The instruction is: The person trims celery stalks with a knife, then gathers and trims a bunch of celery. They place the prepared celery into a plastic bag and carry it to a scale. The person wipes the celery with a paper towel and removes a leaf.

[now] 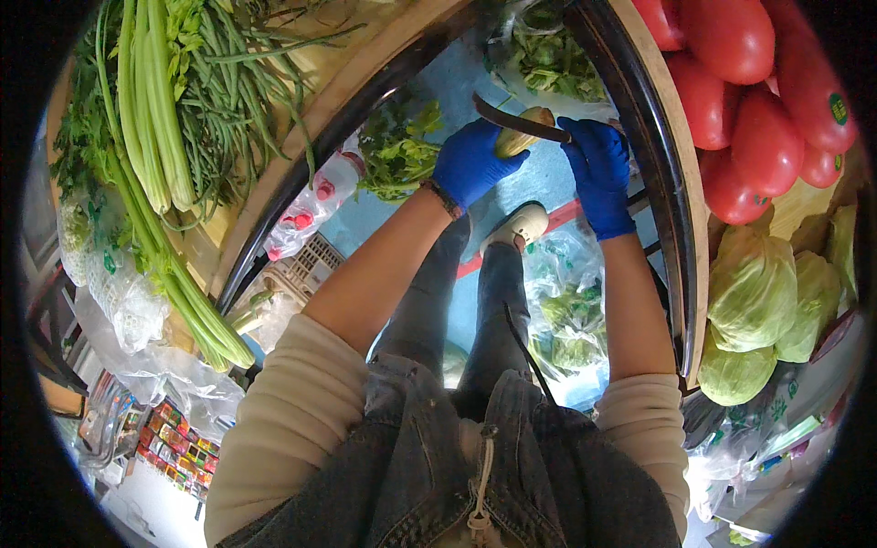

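Both my hands wear blue gloves. My left hand grips a short, thick, pale green vegetable, possibly a stem, with a brownish cut-looking end. My right hand is closed around a knife whose dark, curved blade passes across the vegetable in view. Whether the edge touches the vegetable cannot be told. The knife's handle is hidden in my fist. Below the hands, leafy green stalks lie to the left near the blue floor.
Wooden counters with dark edges flank me; the left one bears celery and long green beans. On the right are red tomatoes and lettuce heads. Wrapped bottles, a crate and bagged greens stand low.
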The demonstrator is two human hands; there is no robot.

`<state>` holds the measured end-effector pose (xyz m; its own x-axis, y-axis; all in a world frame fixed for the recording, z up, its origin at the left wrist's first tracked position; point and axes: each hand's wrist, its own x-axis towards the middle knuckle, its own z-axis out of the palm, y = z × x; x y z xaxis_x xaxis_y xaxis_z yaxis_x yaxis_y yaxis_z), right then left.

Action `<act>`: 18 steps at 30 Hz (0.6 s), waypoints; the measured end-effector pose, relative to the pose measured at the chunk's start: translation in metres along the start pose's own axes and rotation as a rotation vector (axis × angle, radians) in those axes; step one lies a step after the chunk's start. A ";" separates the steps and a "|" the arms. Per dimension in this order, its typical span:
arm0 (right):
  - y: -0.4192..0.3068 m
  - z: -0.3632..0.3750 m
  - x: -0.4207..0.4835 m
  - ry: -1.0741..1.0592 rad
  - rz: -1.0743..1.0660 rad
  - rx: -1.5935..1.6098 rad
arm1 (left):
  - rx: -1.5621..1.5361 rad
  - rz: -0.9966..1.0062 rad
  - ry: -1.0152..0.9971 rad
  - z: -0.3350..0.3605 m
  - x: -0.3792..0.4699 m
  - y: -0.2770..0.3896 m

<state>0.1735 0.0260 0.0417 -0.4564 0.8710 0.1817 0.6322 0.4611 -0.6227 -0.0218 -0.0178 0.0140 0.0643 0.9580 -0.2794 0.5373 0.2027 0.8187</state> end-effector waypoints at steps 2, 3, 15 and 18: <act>0.001 -0.001 0.001 -0.091 0.093 0.016 | 0.018 0.038 0.044 0.002 0.002 -0.001; 0.002 -0.001 0.001 -0.129 0.133 0.029 | 0.037 0.043 0.058 0.003 0.003 -0.001; 0.073 0.022 -0.032 0.103 0.742 0.443 | 0.000 0.038 0.033 -0.009 0.011 0.008; 0.068 0.015 -0.042 0.052 0.683 0.331 | -0.103 0.036 0.003 -0.009 0.011 0.007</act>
<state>0.2260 0.0186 -0.0199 0.0041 0.9552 -0.2959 0.5392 -0.2513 -0.8038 -0.0250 -0.0044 0.0215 0.0794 0.9657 -0.2474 0.4457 0.1876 0.8753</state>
